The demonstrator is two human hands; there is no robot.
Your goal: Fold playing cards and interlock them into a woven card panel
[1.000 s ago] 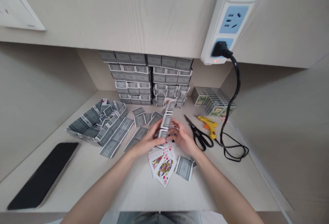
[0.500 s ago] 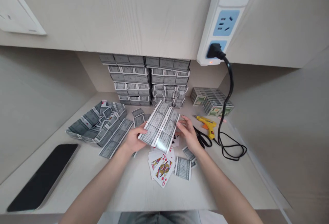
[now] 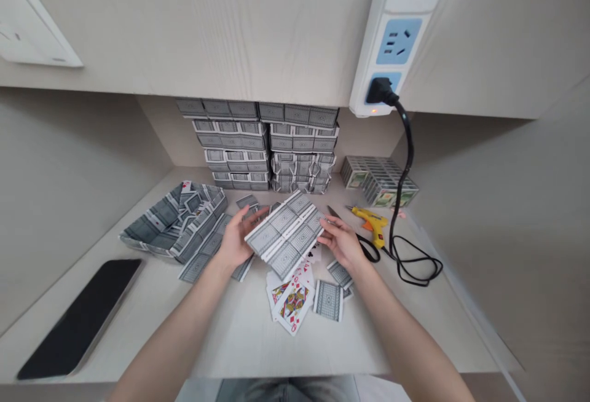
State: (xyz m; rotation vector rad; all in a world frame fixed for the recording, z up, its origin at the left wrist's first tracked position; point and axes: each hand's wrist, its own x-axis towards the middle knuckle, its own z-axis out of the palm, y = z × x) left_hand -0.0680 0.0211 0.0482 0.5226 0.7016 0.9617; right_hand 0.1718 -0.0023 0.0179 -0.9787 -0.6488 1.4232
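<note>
A flat panel of joined playing cards [image 3: 286,233], grey patterned backs upward, is held tilted above the table. My right hand [image 3: 342,241] grips its right edge, thumb on top and fingers at the side. At the panel's left corner is my left hand [image 3: 237,239], fingers stretched out and apart; whether it touches the panel is unclear. Under the panel lie face-up playing cards [image 3: 294,305], a queen of diamonds on top. Small folded card pieces [image 3: 329,300] rest to their right. Joined card strips [image 3: 209,251] lie left of my left hand.
An open card-built box [image 3: 173,220] with folded pieces stands left, behind a black phone [image 3: 80,319]. Card-built blocks [image 3: 302,137] are stacked at the back. A yellow glue gun [image 3: 374,224], black-handled scissors [image 3: 369,248] and a cable [image 3: 405,174] from the power strip [image 3: 391,39] occupy the right.
The panel has turned clockwise and tilted flatter. My left hand has loosened from its left edge, its fingers now spread. My right hand still holds the right edge.
</note>
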